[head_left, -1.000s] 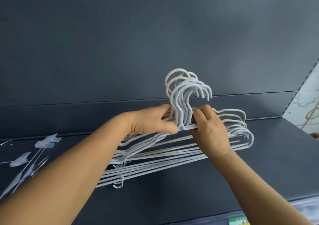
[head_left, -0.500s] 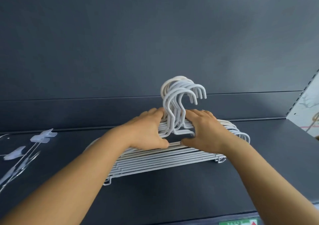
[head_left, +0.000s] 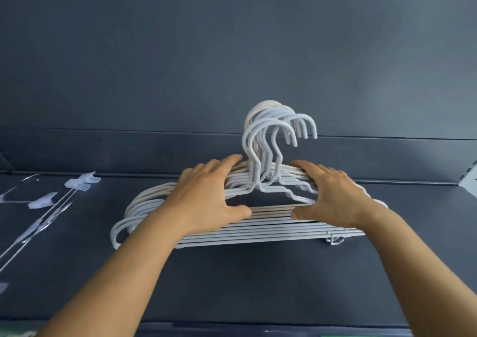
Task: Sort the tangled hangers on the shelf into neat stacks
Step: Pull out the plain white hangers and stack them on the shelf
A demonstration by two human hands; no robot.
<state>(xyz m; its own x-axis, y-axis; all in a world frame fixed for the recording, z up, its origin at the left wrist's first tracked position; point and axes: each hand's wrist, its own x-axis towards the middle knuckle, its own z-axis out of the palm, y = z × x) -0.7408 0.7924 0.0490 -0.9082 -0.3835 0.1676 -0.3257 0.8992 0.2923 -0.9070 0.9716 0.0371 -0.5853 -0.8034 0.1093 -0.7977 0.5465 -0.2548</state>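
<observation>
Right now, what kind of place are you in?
Probably a shop or stockroom. A dark metal shelf holds a stack of white hangers, clear clip hangers lie to the left, and a label strip runs along the shelf edge.

Clip hangers [head_left: 38, 207] cut off at left edge
</observation>
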